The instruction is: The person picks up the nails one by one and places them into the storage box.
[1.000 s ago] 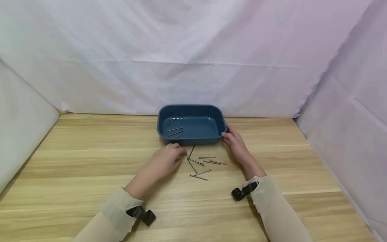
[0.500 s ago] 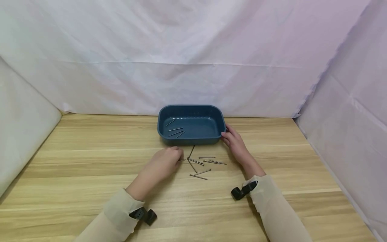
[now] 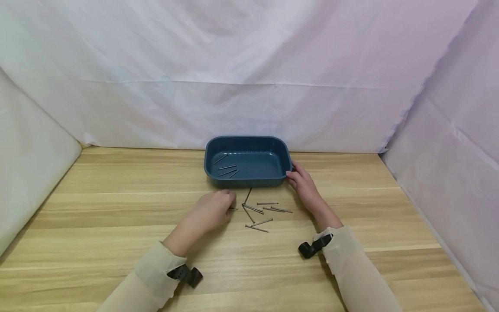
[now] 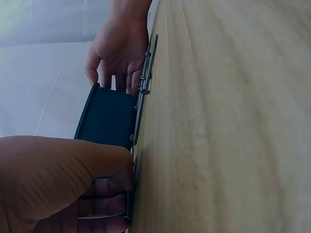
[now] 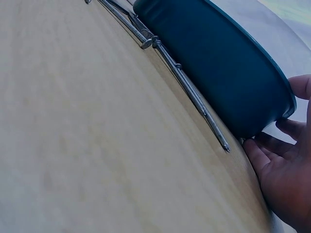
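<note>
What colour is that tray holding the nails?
The tray is dark blue, almost teal; it shows best in the head view.

Left hand (image 3: 213,209) at nail (image 3: 233,209), right hand (image 3: 303,184) on tray (image 3: 280,180)

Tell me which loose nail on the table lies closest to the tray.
The nail running almost straight toward the tray, its far end just short of the front wall. The other loose nails lie farther back, mostly crosswise.
</note>
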